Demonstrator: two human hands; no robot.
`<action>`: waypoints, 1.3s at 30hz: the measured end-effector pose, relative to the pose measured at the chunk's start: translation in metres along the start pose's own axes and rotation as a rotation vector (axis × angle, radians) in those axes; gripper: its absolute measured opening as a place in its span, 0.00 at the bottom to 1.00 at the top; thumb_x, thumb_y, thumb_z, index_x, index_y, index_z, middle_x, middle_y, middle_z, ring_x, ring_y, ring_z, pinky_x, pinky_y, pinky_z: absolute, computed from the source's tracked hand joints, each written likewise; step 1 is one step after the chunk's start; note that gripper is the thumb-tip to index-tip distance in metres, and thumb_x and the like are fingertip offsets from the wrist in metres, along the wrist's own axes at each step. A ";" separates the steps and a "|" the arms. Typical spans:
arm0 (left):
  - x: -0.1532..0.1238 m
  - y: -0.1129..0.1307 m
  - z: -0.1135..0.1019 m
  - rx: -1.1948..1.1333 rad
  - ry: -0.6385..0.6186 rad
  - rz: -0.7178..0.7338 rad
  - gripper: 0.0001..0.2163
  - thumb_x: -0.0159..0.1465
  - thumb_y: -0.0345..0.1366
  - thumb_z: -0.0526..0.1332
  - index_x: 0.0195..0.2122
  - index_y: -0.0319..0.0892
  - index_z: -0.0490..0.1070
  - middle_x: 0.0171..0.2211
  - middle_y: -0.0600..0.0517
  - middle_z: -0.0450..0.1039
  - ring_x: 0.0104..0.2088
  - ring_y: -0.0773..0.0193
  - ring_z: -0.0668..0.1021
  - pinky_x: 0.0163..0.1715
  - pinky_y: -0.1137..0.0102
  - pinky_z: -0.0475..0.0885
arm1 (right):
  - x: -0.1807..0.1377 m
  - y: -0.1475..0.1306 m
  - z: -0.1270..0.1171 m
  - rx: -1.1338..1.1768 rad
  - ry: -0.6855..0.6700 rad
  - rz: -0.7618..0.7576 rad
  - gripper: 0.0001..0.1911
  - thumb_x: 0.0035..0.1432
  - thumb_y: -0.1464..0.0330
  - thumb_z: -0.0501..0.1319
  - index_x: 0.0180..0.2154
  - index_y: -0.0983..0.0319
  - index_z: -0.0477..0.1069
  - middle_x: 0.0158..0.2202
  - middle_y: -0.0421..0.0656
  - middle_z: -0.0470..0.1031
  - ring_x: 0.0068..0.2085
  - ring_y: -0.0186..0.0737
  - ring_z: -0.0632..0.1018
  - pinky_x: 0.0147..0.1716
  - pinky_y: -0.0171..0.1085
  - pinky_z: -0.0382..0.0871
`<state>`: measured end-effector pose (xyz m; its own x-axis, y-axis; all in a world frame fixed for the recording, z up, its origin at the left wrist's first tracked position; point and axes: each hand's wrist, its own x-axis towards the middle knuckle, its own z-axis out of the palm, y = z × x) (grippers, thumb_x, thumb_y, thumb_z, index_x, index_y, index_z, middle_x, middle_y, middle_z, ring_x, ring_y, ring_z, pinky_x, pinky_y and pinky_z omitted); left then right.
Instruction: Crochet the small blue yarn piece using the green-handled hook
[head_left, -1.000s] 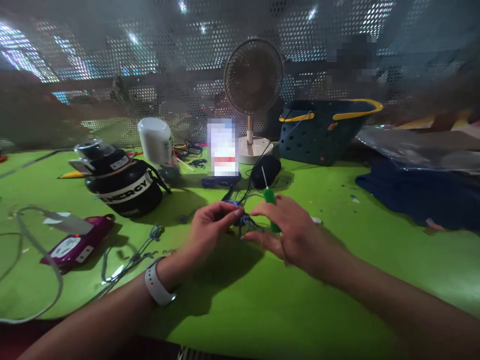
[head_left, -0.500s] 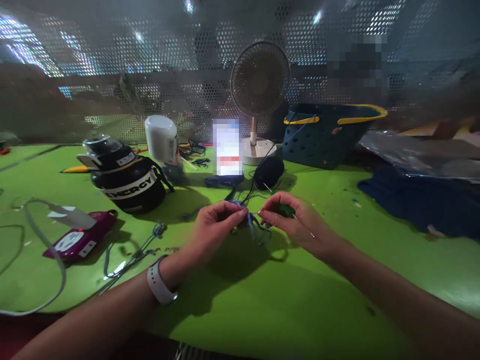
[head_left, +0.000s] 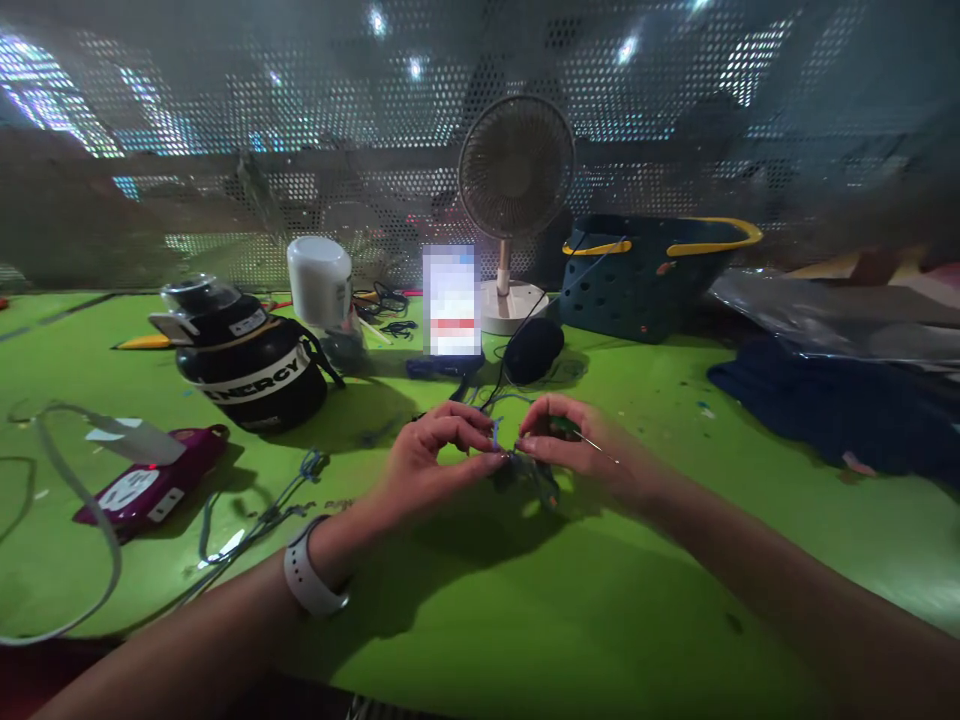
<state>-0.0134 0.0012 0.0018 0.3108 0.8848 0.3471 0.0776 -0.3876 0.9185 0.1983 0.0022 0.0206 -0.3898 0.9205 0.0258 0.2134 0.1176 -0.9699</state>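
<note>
Over the middle of the green table [head_left: 525,620], my left hand [head_left: 439,455] pinches a small blue yarn piece [head_left: 540,478] between thumb and fingertips. A lighter blue strand stands up by those fingertips. Close on the other side, my right hand [head_left: 574,440] has its thumb and index finger together at the same yarn. A crochet hook [head_left: 598,447] with a green handle lies in that hand, its metal shaft pointing back toward the wrist. Behind the hands sits a dark yarn ball [head_left: 534,350], with a dark strand running near it. The fingers partly hide the yarn piece.
A lit phone [head_left: 451,300] stands before a fan [head_left: 516,165]. To the left are a black bottle [head_left: 255,375], a white container [head_left: 320,280], a purple power strip [head_left: 150,485] and loose blue yarn [head_left: 311,465]. A dark basket [head_left: 622,290] and navy cloth [head_left: 817,410] lie right.
The yarn piece has turned and now hangs toward the lower right. My left fingers have opened wider above the thumb. The hook's tip no longer shows above my right hand.
</note>
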 end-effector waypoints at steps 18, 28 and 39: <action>0.001 -0.013 0.004 -0.259 -0.263 -0.362 0.12 0.59 0.41 0.67 0.34 0.40 0.68 0.26 0.55 0.73 0.27 0.68 0.74 0.31 0.71 0.68 | 0.006 0.013 -0.016 -0.082 -0.117 0.047 0.15 0.50 0.64 0.70 0.36 0.61 0.69 0.28 0.37 0.71 0.30 0.34 0.70 0.29 0.35 0.61; 0.002 -0.002 0.002 -0.345 -0.444 -0.465 0.05 0.60 0.35 0.66 0.34 0.39 0.77 0.31 0.53 0.77 0.32 0.68 0.76 0.38 0.70 0.69 | 0.004 -0.002 0.002 0.079 -0.012 0.078 0.17 0.45 0.64 0.73 0.31 0.61 0.67 0.27 0.35 0.69 0.27 0.32 0.70 0.27 0.33 0.63; 0.000 -0.003 0.005 -0.453 -0.330 -0.477 0.09 0.55 0.36 0.71 0.29 0.39 0.72 0.28 0.55 0.76 0.30 0.70 0.75 0.36 0.72 0.68 | 0.001 -0.002 0.005 0.155 0.069 0.007 0.08 0.54 0.67 0.64 0.34 0.60 0.65 0.30 0.38 0.73 0.32 0.35 0.75 0.36 0.38 0.69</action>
<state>-0.0094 0.0013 -0.0023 0.6156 0.7791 -0.1190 -0.1009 0.2276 0.9685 0.1928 0.0009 0.0217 -0.3254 0.9451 0.0301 0.0730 0.0568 -0.9957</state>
